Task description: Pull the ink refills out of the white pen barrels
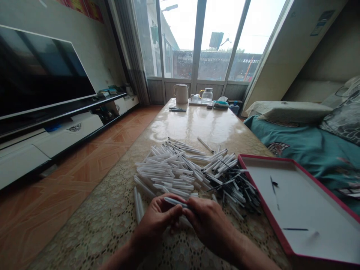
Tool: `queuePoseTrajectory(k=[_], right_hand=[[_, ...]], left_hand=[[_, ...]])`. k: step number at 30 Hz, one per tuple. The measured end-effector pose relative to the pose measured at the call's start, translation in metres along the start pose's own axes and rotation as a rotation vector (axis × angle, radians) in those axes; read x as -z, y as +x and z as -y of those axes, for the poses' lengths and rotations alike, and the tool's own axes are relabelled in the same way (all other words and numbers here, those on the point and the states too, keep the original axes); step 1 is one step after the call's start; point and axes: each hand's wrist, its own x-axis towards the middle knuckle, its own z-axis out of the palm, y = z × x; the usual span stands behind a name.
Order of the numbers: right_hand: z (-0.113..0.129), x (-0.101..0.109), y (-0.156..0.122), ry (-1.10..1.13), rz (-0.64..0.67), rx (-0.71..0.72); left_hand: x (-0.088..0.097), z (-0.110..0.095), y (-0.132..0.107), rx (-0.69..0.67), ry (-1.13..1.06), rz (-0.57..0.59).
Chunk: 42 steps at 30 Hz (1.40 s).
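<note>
Both of my hands meet at the near edge of the table over one white pen barrel. My left hand pinches its left part and my right hand closes on its right end. Just beyond them lies a big heap of white pen barrels, with a smaller heap of thin dark refills and pens to its right. Two white barrels lie apart, left of my left hand.
A shallow white tray with a red rim sits at the right and holds a few refills. A jug, a glass pot and small items stand at the table's far end. A TV stands to the left, a bed to the right.
</note>
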Motion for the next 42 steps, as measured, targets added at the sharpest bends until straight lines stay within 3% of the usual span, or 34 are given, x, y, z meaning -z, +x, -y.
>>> queuePoseTrajectory(k=[5, 10, 17, 22, 29, 35, 42], right_hand=[[-0.015, 0.005, -0.003, 0.412, -0.153, -0.252], [-0.025, -0.003, -0.008, 0.669, -0.090, -0.328], [-0.031, -0.011, -0.009, 0.662, -0.123, -0.263], [-0.034, -0.011, -0.010, 0.656, -0.222, -0.210], [-0.035, -0.011, -0.011, 0.401, -0.229, -0.190], [-0.037, -0.010, -0.011, 0.516, -0.232, -0.185], [-0.040, -0.011, -0.012, 0.437, -0.203, -0.175]], left_hand=[[0.004, -0.008, 0.000, 0.005, -0.131, -0.212], [0.008, -0.010, 0.001, -0.019, -0.133, -0.212], [0.007, -0.008, 0.003, -0.017, -0.111, -0.253], [0.007, -0.005, 0.004, -0.011, -0.130, -0.255], [0.006, -0.006, 0.002, -0.034, -0.102, -0.245], [0.007, -0.006, 0.003, -0.028, -0.097, -0.251], [0.008, -0.007, 0.004, -0.021, -0.097, -0.240]])
